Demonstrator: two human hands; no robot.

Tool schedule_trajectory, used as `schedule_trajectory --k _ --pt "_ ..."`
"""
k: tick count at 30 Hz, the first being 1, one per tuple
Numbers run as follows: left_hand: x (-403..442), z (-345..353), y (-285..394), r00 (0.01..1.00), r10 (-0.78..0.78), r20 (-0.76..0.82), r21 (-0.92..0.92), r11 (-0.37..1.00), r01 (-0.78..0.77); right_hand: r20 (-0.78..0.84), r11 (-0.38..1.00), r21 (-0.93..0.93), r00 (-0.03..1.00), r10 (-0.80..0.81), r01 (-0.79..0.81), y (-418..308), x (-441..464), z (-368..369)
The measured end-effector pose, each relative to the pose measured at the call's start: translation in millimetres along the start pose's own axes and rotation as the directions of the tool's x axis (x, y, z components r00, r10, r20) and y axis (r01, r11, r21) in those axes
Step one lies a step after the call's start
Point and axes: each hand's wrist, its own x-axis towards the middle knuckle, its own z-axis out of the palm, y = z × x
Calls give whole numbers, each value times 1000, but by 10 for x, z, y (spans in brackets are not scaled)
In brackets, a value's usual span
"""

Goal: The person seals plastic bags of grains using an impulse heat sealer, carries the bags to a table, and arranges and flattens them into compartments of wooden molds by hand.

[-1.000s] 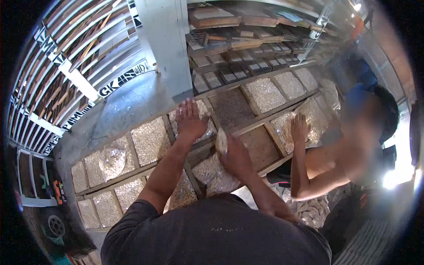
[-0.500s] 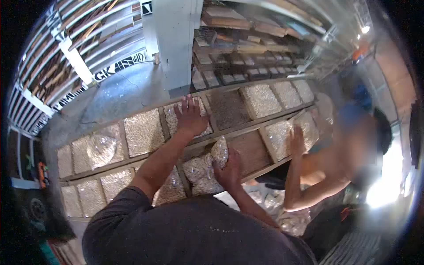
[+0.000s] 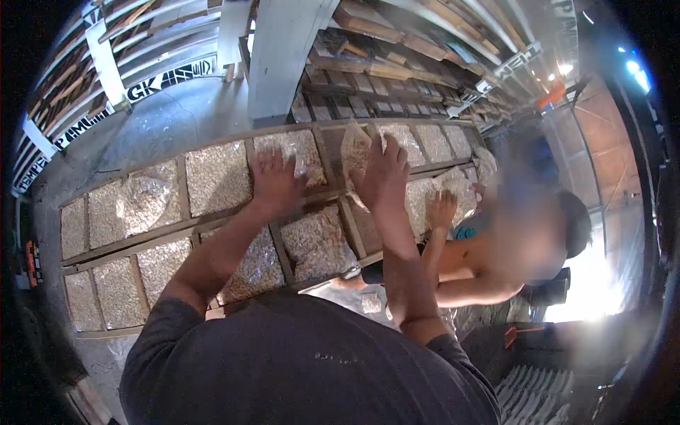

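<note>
My left hand (image 3: 275, 183), fingers spread, lies at the near edge of a clear plastic bag of pale beans (image 3: 301, 150) in the far row of a wooden frame. Slightly blurred, my right hand (image 3: 384, 173) grips another clear bag of beans (image 3: 356, 152) that stands up on edge over the neighbouring far-row compartment. The fingers cover part of this bag. Closer to me, a plump, wrinkled bag of beans (image 3: 316, 244) rests in a near-row compartment with neither hand on it.
More flat bean bags (image 3: 218, 180) fill the wooden frame (image 3: 177, 230). At right, a co-worker's hand (image 3: 443, 210) touches a bag in the near row. A white post (image 3: 287, 64) rises behind the frame, beside loaded wooden racks (image 3: 389, 67).
My right hand has moved from the near row to the far row with a bag. My left hand has drawn slightly back towards me on its bag. The view has shifted.
</note>
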Motion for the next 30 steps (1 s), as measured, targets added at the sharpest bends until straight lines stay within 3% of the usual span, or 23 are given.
schedule_trajectory --k 1,2,3,5,9,11,12,14,15,17,18,19,20,21,22,23,25,26,27,28,30 --pt "-249 -168 -5 996 45 -79 -76 996 -51 -125 996 -72 990 -63 55 -89 -56 -28" --pt "-505 -227 -54 998 51 -38 -113 992 -55 155 995 92 988 15 -30 -190 -225 -19" --pt "-750 -275 -100 998 58 3 -149 987 -57 433 963 221 900 44 -153 -303 -468 22" --pt "-1203 -509 -107 997 7 80 -270 963 15 433 992 114 895 -106 61 -408 -1120 409" --pt "-1821 -578 -223 999 14 40 -529 848 9 618 961 190 785 40 -199 -570 -1120 524" --pt "-1878 -691 -116 999 -29 -34 -633 774 1 607 931 320 792 -61 -174 -810 -862 101" --pt "-1779 -826 -11 996 -44 -72 -796 605 -31 595 912 379 796 -109 -158 -914 -772 -117" --pt "-1492 -1121 188 990 -96 -107 -981 171 -89 363 716 670 928 -83 -198 -1049 -736 -380" --pt "-1398 -1103 70 983 -145 -113 -976 200 -83 246 584 792 968 -42 -176 -1106 -764 -423" --pt "-1260 -1207 -105 994 -112 -13 -991 135 3 23 827 542 986 165 -151 -1167 -811 -250" --pt "-1215 -1257 -188 993 -115 28 -994 102 40 252 645 709 957 143 -283 -1026 -852 113" --pt "-1214 -1188 -281 994 -105 33 -994 102 44 468 441 766 876 114 -467 -889 -893 469" --pt "-1297 -1134 -341 973 -119 -197 -878 463 -122 570 404 734 819 69 -546 -882 -959 711" --pt "-1384 -1090 -394 915 -45 -401 -609 759 -229 662 375 690 749 19 -619 -931 -1020 881" --pt "-1443 -1105 -441 908 60 -415 -414 876 -247 743 357 634 668 -36 -686 -963 -1083 1086" --pt "-1504 -1120 -487 891 164 -424 -196 943 -267 657 404 699 753 -37 -590 -962 -1156 1441" --pt "-1635 -1184 -579 952 275 -135 -138 946 -293 685 304 703 727 -43 -644 -1043 -1083 1548" --pt "-1663 -1052 -617 963 243 -114 -228 937 -264 707 253 690 706 -37 -678 -1052 -1110 1580" --pt "-1682 -951 -640 973 212 -92 -316 920 -230 660 183 741 751 -22 -646 -1072 -1102 1473" --pt "-1687 -868 -664 985 108 -138 -606 777 -170 610 114 788 793 -6 -605 -1093 -1092 1362" --pt "-1652 -871 -648 983 -114 -146 -959 258 -113 570 -65 821 821 43 -567 -1271 -883 482"
